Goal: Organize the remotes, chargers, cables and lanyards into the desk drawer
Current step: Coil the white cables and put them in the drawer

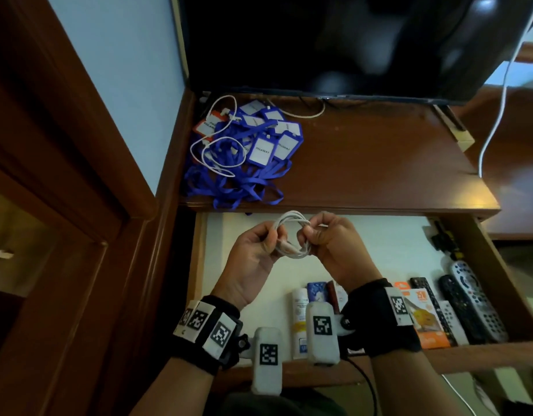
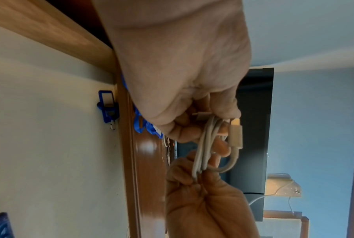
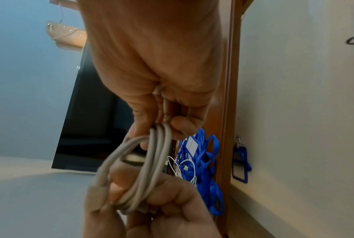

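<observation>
Both hands hold one coiled white cable above the open drawer. My left hand grips the coil's left side, and my right hand pinches its right side. In the left wrist view the white cable shows its plug ends by my fingers. In the right wrist view the white cable loops between both hands. A heap of blue lanyards with badge holders lies on the desk top, with thin white cables on it. Several remotes lie at the drawer's right front.
A dark TV screen stands at the back of the desk top. Small boxes and tubes line the drawer's front. One blue badge holder lies in the drawer's back corner. A white cord hangs at the right.
</observation>
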